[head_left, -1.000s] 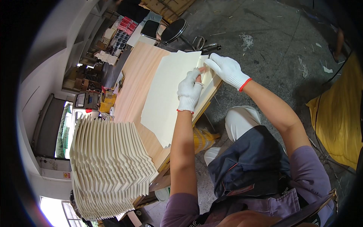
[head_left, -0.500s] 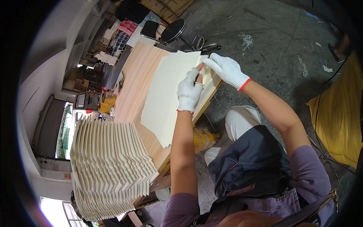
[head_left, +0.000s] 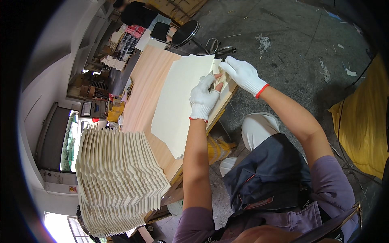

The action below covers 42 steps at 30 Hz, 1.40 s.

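Observation:
A large cream card sheet (head_left: pixel 174 103) with angled edges lies flat on the wooden table. Along its right side runs a narrow folded flap, close to the table's edge. My left hand (head_left: pixel 203 97), in a white knit glove with bare finger and thumb tips, bends its fingers onto this flap and grips it. At the flap's far end is my right hand (head_left: pixel 242 76), gloved in white with a red cuff, its fingers pressed together on the card edge. The right fingertips are partly hidden behind the glove.
A tall stack of folded cream card pieces (head_left: pixel 117 178) stands at the table's near left end. Bare wood table (head_left: pixel 142 81) extends beyond the sheet. Black chairs (head_left: pixel 185 34) stand past the far end, near a person in dark clothes (head_left: pixel 137 15). Yellow sheeting (head_left: pixel 360 121) hangs at right.
My left finger and thumb have shifted slightly right and nearer along the flap, which now shows more raised. My right hand has barely moved.

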### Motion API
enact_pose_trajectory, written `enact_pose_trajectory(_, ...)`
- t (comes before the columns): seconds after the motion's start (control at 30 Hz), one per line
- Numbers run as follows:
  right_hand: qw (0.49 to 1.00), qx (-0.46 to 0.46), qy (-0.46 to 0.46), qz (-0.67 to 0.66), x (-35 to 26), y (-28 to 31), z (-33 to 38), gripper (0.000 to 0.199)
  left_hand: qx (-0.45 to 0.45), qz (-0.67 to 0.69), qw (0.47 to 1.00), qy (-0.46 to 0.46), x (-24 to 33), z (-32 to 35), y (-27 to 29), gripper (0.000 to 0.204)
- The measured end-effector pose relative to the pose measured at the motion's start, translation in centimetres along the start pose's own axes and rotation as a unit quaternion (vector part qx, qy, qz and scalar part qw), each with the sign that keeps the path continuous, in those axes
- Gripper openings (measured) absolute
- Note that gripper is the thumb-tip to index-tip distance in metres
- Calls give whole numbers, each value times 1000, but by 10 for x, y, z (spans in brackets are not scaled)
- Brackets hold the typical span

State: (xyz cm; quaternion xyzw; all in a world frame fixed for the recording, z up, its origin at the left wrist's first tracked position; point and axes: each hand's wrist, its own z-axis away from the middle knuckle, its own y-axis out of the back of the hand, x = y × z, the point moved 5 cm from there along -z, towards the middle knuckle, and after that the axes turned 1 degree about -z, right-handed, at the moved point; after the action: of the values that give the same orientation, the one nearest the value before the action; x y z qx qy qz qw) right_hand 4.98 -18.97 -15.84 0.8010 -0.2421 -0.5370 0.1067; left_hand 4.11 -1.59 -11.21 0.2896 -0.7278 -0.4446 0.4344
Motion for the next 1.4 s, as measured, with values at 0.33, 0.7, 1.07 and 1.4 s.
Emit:
enact_pose_trajectory(0.33,981,-107,33,160,-2,22,8,49,83,-71,992,-66,13,16,7,42)
enact_pose_trajectory(0.7,951,-58,193,234,-32,24,-8,44,42,-146,988,28,2,-20,2,31)
enact_pose_trajectory(1.07,999,-37,-17,-24,-5,1,-3,44,10,83,996,-6,-12,0,-6,35)
enact_pose_trajectory(1.4,998,-49,-28,9,-8,6,0,43,53,143,987,50,-11,2,-3,34)
